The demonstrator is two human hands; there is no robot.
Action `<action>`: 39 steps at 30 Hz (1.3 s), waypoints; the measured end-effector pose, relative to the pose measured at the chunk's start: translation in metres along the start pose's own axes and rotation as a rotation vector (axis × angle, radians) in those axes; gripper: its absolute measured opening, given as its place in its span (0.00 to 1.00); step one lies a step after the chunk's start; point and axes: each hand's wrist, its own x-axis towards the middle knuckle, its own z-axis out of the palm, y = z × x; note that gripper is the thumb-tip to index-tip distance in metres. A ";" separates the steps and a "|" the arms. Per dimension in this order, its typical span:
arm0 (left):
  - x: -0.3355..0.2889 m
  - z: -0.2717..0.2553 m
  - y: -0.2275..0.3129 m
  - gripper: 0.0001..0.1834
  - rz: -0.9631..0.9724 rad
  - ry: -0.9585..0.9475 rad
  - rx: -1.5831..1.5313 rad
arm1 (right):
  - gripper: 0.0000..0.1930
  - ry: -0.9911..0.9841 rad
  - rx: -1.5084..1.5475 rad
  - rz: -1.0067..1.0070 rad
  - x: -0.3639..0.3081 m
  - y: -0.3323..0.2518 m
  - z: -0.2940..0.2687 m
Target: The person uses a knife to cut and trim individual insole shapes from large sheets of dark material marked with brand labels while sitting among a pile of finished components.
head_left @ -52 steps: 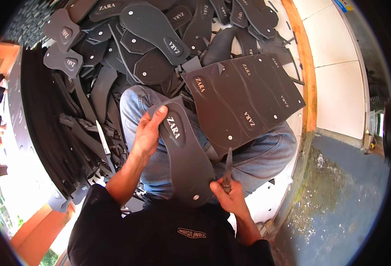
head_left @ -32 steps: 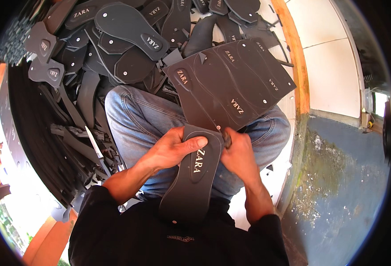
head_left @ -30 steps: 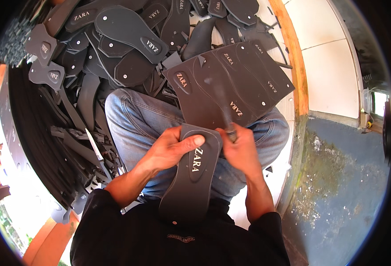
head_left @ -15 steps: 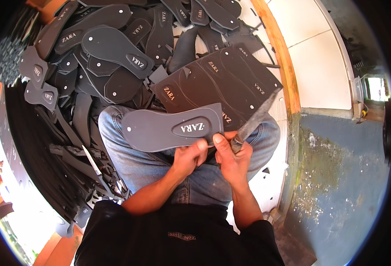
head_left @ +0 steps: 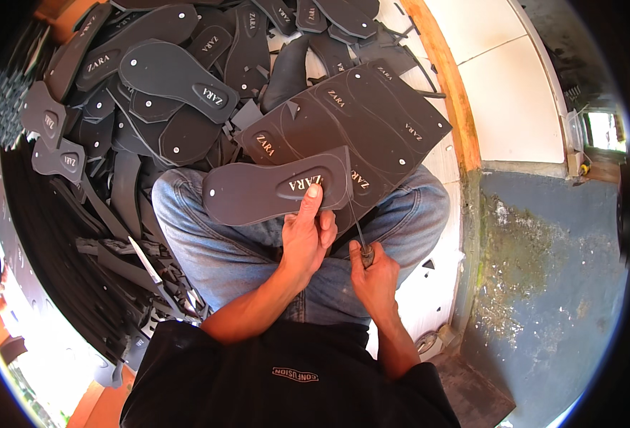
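A dark grey sandal sole (head_left: 247, 189) lies over my lap, with a straight-cut end at its right. My left hand (head_left: 306, 232) grips it near that end, thumb pressed on top and fingers underneath. In my right hand (head_left: 375, 274) is a knife, fist wrapped round its handle. Seen nearly edge-on, the thin knife blade (head_left: 358, 227) points up to the sole's right end; whether it touches there I cannot tell. Just beyond the sole, a dark foam sheet (head_left: 375, 118) printed with several sole outlines rests partly over my right knee.
Loose cut soles (head_left: 179, 78) and offcuts are heaped in front and to the left. A second blade (head_left: 143, 258) lies among strips beside my left knee. Dark stacked sheets (head_left: 51, 242) stand farther left. A wooden strip (head_left: 452, 85) edges the tiled floor at right.
My left thumb has moved onto the sole's top. My right hand has left the sole's edge and drawn nearer my body, and the knife has turned from pointing up-right to pointing at the sole's end.
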 end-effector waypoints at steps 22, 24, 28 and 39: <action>-0.034 -0.034 0.011 0.10 0.072 -0.077 0.079 | 0.10 0.044 0.108 -0.090 0.026 -0.046 0.026; -0.039 -0.034 0.011 0.11 0.057 -0.100 0.023 | 0.10 0.004 0.123 -0.059 0.022 -0.049 0.016; -0.040 -0.035 0.017 0.12 0.034 -0.061 -0.005 | 0.11 -0.010 0.089 -0.072 0.001 -0.034 0.007; -0.050 -0.053 0.013 0.09 0.011 -0.175 0.025 | 0.09 -0.208 -0.015 0.003 -0.017 -0.012 -0.014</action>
